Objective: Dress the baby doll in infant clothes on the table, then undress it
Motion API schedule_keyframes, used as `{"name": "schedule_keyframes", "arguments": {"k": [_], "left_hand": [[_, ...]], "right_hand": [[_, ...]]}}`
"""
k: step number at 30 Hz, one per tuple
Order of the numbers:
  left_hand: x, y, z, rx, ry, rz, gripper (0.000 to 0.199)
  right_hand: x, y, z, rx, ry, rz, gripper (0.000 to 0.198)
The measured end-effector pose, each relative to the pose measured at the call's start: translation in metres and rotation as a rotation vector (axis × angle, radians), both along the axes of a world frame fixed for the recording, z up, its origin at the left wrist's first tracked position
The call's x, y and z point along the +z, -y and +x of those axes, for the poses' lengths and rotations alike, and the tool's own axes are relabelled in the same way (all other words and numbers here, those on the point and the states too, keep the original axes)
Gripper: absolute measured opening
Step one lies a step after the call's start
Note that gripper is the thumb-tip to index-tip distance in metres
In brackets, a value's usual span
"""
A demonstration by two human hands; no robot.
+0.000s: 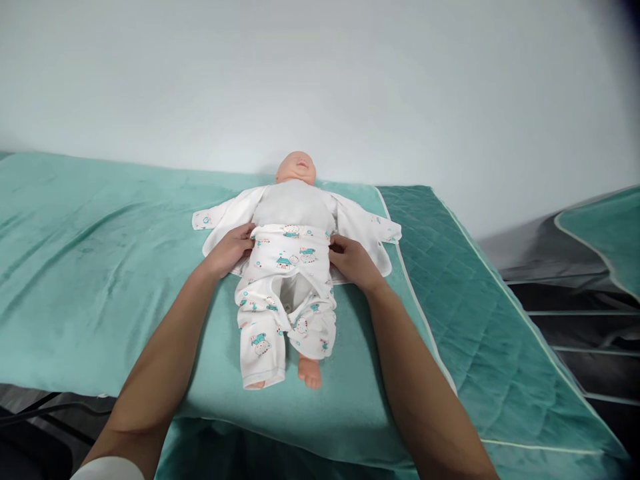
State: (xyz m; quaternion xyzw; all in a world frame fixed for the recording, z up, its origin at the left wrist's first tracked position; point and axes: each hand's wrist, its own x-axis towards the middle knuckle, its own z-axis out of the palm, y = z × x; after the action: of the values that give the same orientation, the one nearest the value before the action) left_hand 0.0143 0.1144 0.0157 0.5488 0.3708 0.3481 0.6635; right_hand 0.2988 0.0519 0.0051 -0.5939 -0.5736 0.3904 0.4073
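Observation:
A baby doll [296, 168] lies on its back with its head toward the wall. It wears white split-crotch baby pants [287, 250] printed with small teal and red pictures, pulled up over the belly. Under its arms a white baby shirt [356, 223] is spread, its sleeves stretched out to both sides. My left hand [233, 250] is closed on the left edge of the pants' waist. At the opposite edge, my right hand [353, 260] pinches the waist, its fingertips partly hidden by cloth. One bare foot [310, 372] sticks out of the right leg; the left cuff nearly covers the other.
A smooth teal sheet [100, 267] covers the bed, with some creases at the left. To the right lies a darker quilted teal cover [480, 320] with pale piping. A white wall [320, 80] rises behind. Dark metal bars [595, 327] and another teal-covered surface [605, 230] stand at right.

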Motion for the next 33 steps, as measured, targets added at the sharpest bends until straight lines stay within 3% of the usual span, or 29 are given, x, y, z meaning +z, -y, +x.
{"name": "schedule_keyframes", "arguments": {"k": [12, 16, 22, 27, 33], "left_hand": [[0.0, -0.001, -0.002, 0.03, -0.012, -0.033, 0.042], [0.002, 0.0, -0.002, 0.05, -0.005, -0.062, 0.042], [0.001, -0.002, 0.001, 0.04, -0.06, -0.028, 0.043], [-0.004, -0.004, 0.008, 0.067, -0.04, -0.031, 0.041], [-0.009, -0.003, 0.018, 0.132, 0.11, -0.013, 0.037]], "right_hand": [[-0.014, -0.005, -0.009, -0.248, 0.086, 0.076, 0.014], [-0.019, -0.006, -0.009, -0.249, 0.124, 0.158, 0.017], [-0.024, -0.013, -0.005, -0.203, 0.087, 0.119, 0.025], [-0.023, -0.019, -0.005, -0.145, -0.023, 0.129, 0.019], [-0.017, -0.02, -0.012, -0.109, -0.339, 0.149, 0.019]]}}
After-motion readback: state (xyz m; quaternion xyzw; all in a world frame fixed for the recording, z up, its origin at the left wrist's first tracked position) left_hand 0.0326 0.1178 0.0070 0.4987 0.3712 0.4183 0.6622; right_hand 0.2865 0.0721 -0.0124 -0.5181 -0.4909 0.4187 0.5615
